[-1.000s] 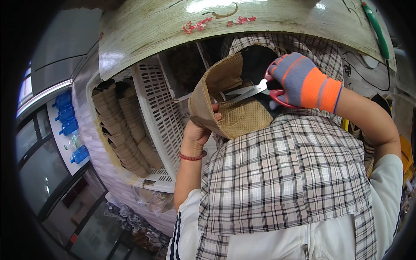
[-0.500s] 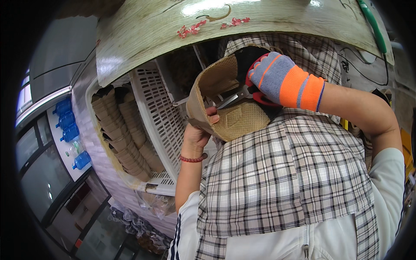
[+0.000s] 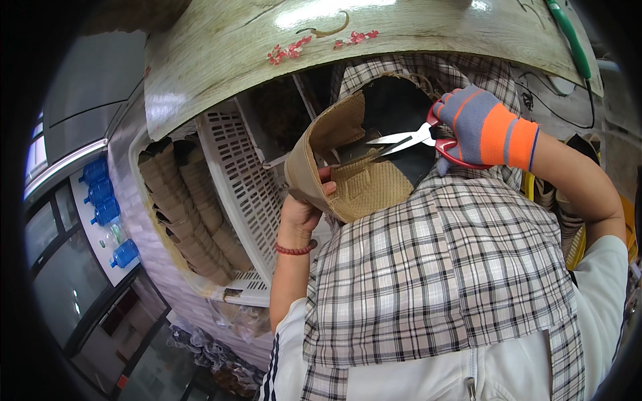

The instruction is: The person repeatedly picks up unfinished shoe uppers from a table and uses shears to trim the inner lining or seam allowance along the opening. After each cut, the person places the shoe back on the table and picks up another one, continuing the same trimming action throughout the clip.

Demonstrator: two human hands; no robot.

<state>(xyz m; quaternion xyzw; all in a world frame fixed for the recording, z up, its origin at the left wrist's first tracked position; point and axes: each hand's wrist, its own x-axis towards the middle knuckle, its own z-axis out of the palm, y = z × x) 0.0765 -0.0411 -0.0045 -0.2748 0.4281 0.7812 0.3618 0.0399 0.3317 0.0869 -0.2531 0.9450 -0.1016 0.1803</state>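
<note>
Head view: the bare left hand (image 3: 304,208) pinches the left wall of a tan, black-backed piece (image 3: 376,188) against the plaid apron (image 3: 428,267). The gloved right hand (image 3: 480,130) grips red-handled scissors (image 3: 422,136), blades parted inside it. The tabletop (image 3: 221,73) overhangs a white crate (image 3: 231,200) with 2 tan stacks (image 3: 177,207); 4 blue jugs (image 3: 105,211) stand leftward.

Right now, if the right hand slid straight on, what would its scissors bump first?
Probably the tan curved piece: the scissors in the right hand point toward its inside, though depth is hard to judge.
</note>
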